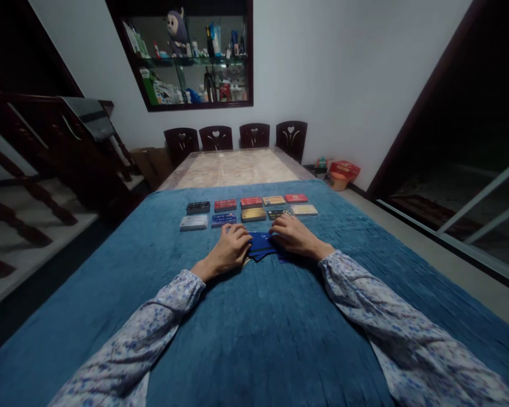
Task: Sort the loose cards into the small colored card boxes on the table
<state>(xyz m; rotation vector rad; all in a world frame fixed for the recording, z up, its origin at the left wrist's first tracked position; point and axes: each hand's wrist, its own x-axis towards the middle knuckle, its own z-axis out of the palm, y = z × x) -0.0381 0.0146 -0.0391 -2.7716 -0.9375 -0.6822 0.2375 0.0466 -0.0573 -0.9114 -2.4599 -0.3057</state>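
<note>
A loose pile of blue cards (261, 242) lies on the blue cloth, its lower edges fanned unevenly. At the pile's left side my left hand (230, 247) is closed, fingers curled over the edge; a pale card corner pokes out beneath it. Bent fingers of my right hand (296, 234) grip the right side, where a purplish card corner (283, 259) shows. My thumbs are mostly hidden. Just beyond the hands are two rows of card stacks, among them a white stack (194, 222), a dark blue stack (223, 220), a gold stack (253, 215) and a black stack (198, 207).
A dark green stack (277, 214) sits right beside my right fingertips, with a cream stack (304, 210) to its right. The blue cloth (254, 328) covers the near part of a marble table (233, 164). Several dark chairs (254, 135) line the far end.
</note>
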